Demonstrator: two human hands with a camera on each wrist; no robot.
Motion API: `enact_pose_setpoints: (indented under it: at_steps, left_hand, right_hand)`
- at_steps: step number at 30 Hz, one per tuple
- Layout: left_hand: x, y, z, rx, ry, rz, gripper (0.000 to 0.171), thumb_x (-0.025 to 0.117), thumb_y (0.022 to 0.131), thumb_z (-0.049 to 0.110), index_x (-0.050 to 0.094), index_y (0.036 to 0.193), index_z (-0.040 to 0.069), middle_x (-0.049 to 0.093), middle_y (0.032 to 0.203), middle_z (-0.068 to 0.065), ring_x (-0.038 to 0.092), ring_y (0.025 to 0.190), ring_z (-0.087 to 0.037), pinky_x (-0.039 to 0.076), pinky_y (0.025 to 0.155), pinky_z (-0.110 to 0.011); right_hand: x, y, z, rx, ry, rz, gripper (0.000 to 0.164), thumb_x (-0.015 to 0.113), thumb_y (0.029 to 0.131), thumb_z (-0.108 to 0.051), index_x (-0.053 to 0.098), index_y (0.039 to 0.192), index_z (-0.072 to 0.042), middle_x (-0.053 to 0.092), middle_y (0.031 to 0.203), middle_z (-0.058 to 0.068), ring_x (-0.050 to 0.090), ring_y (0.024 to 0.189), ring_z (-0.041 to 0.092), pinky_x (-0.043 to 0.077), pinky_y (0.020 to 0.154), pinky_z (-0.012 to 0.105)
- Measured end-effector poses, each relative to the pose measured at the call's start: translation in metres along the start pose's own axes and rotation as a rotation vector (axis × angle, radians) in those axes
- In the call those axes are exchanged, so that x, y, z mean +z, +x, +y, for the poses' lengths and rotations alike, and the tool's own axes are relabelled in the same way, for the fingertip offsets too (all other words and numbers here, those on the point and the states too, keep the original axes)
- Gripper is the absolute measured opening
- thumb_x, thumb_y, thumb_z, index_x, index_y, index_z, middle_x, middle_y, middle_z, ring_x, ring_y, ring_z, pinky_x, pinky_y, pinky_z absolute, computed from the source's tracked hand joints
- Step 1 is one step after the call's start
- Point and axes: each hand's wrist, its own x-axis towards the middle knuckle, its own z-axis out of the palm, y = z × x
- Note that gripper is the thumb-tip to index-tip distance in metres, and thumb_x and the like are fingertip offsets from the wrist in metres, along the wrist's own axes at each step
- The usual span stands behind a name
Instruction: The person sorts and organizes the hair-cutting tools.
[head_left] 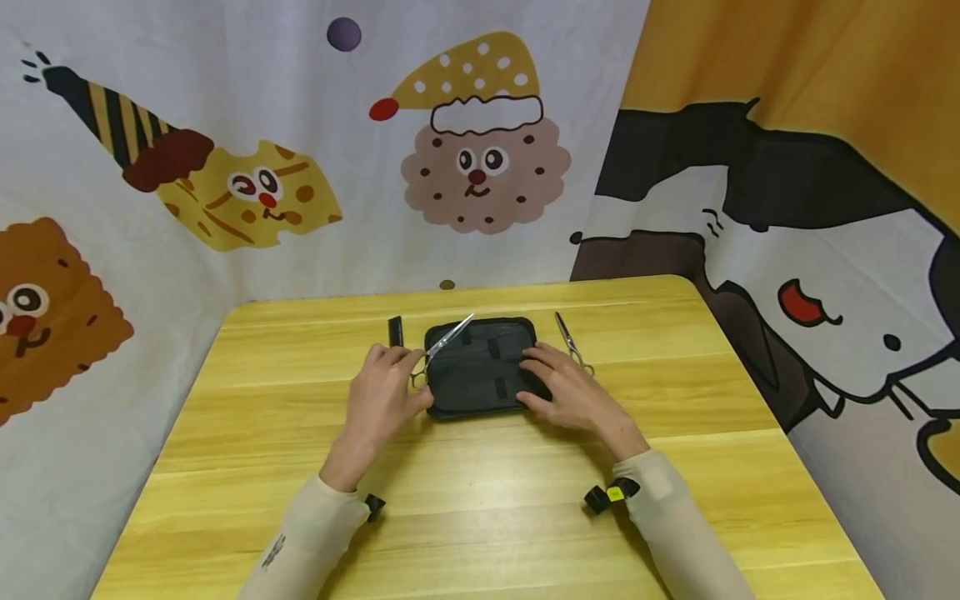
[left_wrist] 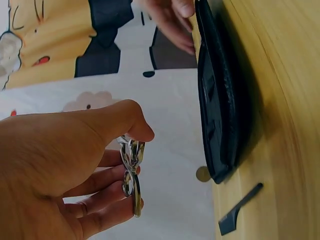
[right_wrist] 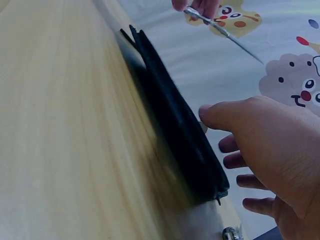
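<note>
A black case lies opened out on the table, small dark loops across its inner face. My left hand is at its left side, pinching silver scissors between thumb and fingers; the blades point up and right over the case. In the left wrist view the finger rings of the scissors show against the fingers, clear of the case. At the case's right edge is my right hand, fingers spread and relaxed, holding nothing. The right wrist view shows its thumb close by the case's edge; contact is unclear.
A second pair of scissors lies right of the case, beyond my right hand. Behind my left hand lies a flat black tool with a narrow stem and wider end. The wooden table meets a printed curtain at the back.
</note>
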Motion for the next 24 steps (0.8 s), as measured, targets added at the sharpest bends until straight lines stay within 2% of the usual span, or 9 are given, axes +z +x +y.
enact_pose_setpoints:
  at_steps: [4,9,13,19,22,24]
  left_hand:
    - [0.000,0.005,0.007,0.051,0.023,0.001,0.053,0.098,0.081,0.017,0.083,0.130,0.004,0.084,0.119,-0.015,0.067,0.102,-0.033,0.066,0.067,-0.041]
    - [-0.002,0.012,0.012,0.102,0.055,-0.006,0.051,0.098,0.080,0.017,0.084,0.129,0.006,0.084,0.119,-0.014,0.067,0.102,-0.031,0.066,0.065,-0.039]
    - [-0.005,0.018,0.016,0.121,0.046,-0.049,0.051,0.100,0.079,0.019,0.085,0.127,0.008,0.085,0.119,-0.013,0.069,0.106,-0.032,0.068,0.068,-0.041]
    - [-0.009,0.024,0.020,0.121,-0.037,-0.174,0.051,0.098,0.077,0.018,0.086,0.125,0.006,0.085,0.121,-0.013,0.072,0.108,-0.035,0.068,0.069,-0.042]
    - [-0.009,0.027,0.020,0.125,-0.087,-0.220,0.050,0.096,0.074,0.016,0.086,0.122,0.005,0.085,0.115,-0.012,0.072,0.102,-0.033,0.066,0.068,-0.041]
    - [-0.010,0.028,0.020,0.132,-0.124,-0.243,0.049,0.095,0.073,0.016,0.087,0.120,0.004,0.086,0.111,-0.010,0.071,0.098,-0.031,0.065,0.072,-0.042]
  right_hand:
    - [-0.005,0.002,-0.002,-0.034,-0.014,0.089,0.058,0.075,0.109,-0.040,0.067,0.153,-0.003,0.059,0.166,0.022,0.048,0.162,0.048,0.042,0.133,0.068]
    - [-0.010,0.007,-0.004,-0.092,-0.035,0.257,0.053,0.079,0.106,-0.028,0.068,0.150,0.000,0.063,0.162,0.024,0.052,0.158,0.048,0.043,0.132,0.068]
    - [-0.014,0.008,-0.009,-0.130,-0.033,0.355,0.056,0.082,0.103,-0.023,0.066,0.152,-0.001,0.061,0.164,0.022,0.051,0.158,0.046,0.042,0.132,0.067]
    - [-0.018,0.010,-0.021,-0.211,-0.023,0.414,0.063,0.087,0.098,-0.019,0.064,0.154,-0.002,0.058,0.166,0.022,0.049,0.159,0.047,0.044,0.130,0.068]
    - [-0.018,0.012,-0.026,-0.270,-0.042,0.431,0.064,0.089,0.096,-0.019,0.065,0.153,-0.001,0.058,0.166,0.022,0.050,0.158,0.047,0.045,0.129,0.068]
    - [-0.018,0.013,-0.029,-0.306,-0.067,0.441,0.064,0.090,0.095,-0.020,0.066,0.152,-0.002,0.059,0.165,0.023,0.052,0.157,0.048,0.046,0.129,0.067]
